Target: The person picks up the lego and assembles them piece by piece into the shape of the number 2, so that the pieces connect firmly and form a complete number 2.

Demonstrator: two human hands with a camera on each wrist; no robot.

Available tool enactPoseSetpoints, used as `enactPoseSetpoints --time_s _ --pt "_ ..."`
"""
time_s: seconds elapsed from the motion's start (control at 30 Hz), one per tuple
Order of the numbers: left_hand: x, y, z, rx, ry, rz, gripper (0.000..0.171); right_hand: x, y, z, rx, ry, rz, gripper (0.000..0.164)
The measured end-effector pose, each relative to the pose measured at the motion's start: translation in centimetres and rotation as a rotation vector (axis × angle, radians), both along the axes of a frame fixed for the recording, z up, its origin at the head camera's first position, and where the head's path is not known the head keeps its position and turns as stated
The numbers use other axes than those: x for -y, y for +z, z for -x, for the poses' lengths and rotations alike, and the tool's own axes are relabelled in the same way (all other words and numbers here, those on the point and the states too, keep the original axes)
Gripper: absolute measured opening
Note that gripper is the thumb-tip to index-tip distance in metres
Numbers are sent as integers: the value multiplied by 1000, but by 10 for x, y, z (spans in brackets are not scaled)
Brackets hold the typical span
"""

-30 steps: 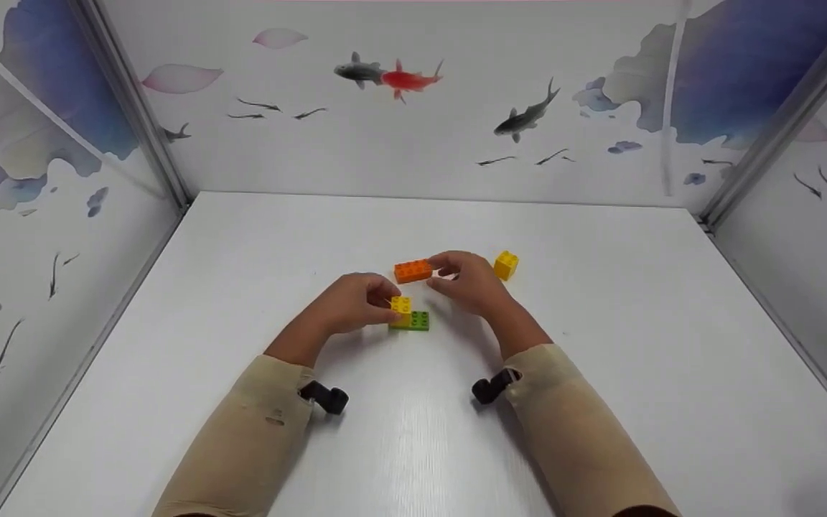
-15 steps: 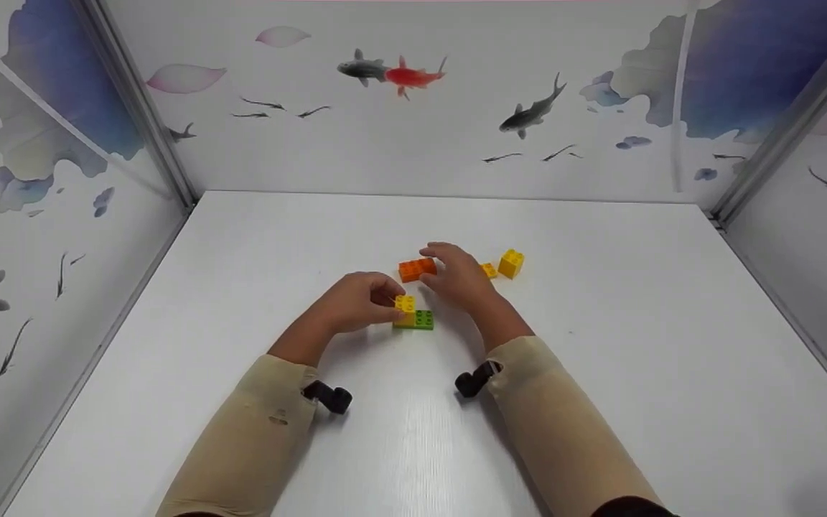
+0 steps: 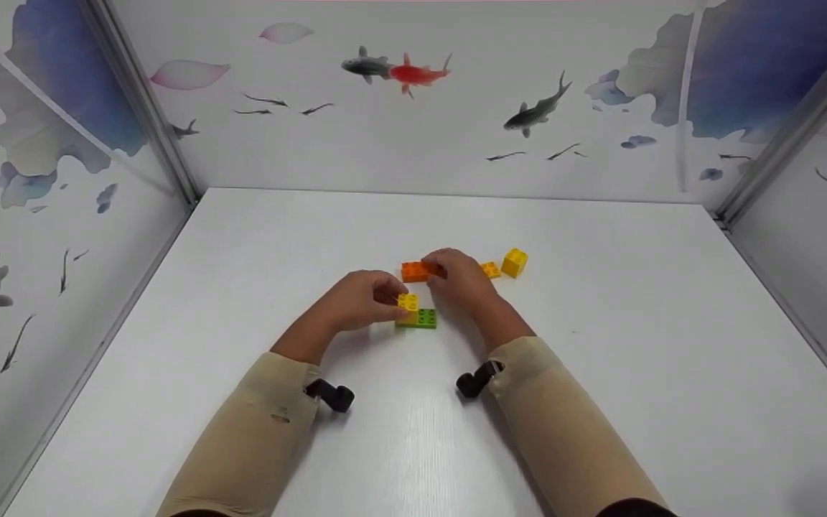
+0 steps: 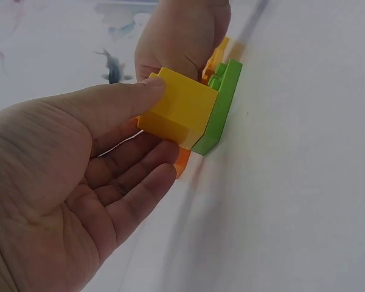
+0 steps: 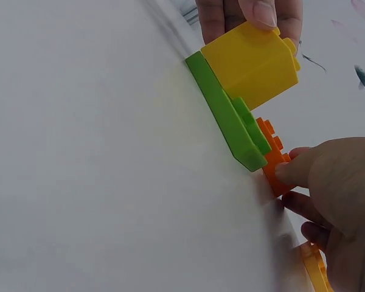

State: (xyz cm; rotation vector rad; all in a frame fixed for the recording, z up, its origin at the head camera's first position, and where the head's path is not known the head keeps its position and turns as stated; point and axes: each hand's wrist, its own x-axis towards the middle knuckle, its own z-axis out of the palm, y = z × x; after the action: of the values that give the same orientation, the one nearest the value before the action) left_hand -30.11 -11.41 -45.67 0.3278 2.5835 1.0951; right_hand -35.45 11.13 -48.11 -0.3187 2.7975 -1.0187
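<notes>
My left hand [image 3: 365, 300] pinches a yellow toy building brick [image 3: 408, 304] between thumb and fingers. That brick sits on the left half of a thin green brick [image 3: 427, 318], whose right-hand studs are bare. Just behind, my right hand [image 3: 465, 281] grips the right end of an orange brick [image 3: 414, 271], longer than the yellow one. In the right wrist view, the thumb lies against the near side of the orange brick [image 5: 276, 173]. The left wrist view shows the left thumb on the yellow brick [image 4: 179, 106] and the green brick [image 4: 222, 109] under it.
Right of my right hand lie a flat yellow-orange brick [image 3: 490, 270], partly hidden by the hand, and a taller yellow brick [image 3: 515, 263]. All rest on a white table [image 3: 298, 237] enclosed by white panels [image 3: 421, 151] painted with fish.
My right hand has moved left, over the end of the orange brick, and its fingers have closed on it. The flat yellow-orange brick has come into sight. My left hand keeps its hold.
</notes>
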Motion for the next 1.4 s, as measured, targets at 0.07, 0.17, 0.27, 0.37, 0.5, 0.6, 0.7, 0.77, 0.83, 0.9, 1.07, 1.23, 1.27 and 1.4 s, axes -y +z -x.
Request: enactPoseSetpoints --time_s 0.07,0.17,0.27,0.37,0.5,0.6,0.7,0.77,0.83,0.9,1.07,1.23,1.27,1.4 --pt "-1 0 0 -3 -3 -3 33 0 0 0 -1 -3 -9 40" --pt "-1 1 0 -16 -11 -4 33 0 2 -1 15 -14 -13 39" --pt "-1 1 0 -28 -19 -2 33 -1 4 -1 39 -24 4 38" --pt "-2 2 0 -35 -23 -2 33 -3 9 -4 42 -29 32 37" --pt "-3 3 -1 -33 -26 -2 34 -9 15 -10 6 -17 53 38" --pt "-4 4 -1 -22 -26 2 35 -15 19 -15 -20 -3 38 40" --pt "-4 5 -1 -21 -21 8 35 -22 23 -19 -41 5 10 42" --pt "-3 5 -1 -22 -10 8 35 -28 25 -21 -51 2 4 43" --pt "-2 5 -2 -22 -5 11 34 -33 27 -23 -52 -3 13 44" --pt "-2 4 -2 -21 -2 12 34 -39 27 -26 -53 -6 25 44" --pt "-2 2 -2 -24 -3 13 34 -52 26 -34 -56 5 41 44" --pt "-3 1 -3 -19 4 22 35 -56 29 -41 -51 3 43 45" --pt "-3 2 -3 -16 6 22 35 -56 30 -42 -56 7 45 45" --pt "-2 3 -3 -6 7 19 36 -53 35 -47 -85 45 63 44"
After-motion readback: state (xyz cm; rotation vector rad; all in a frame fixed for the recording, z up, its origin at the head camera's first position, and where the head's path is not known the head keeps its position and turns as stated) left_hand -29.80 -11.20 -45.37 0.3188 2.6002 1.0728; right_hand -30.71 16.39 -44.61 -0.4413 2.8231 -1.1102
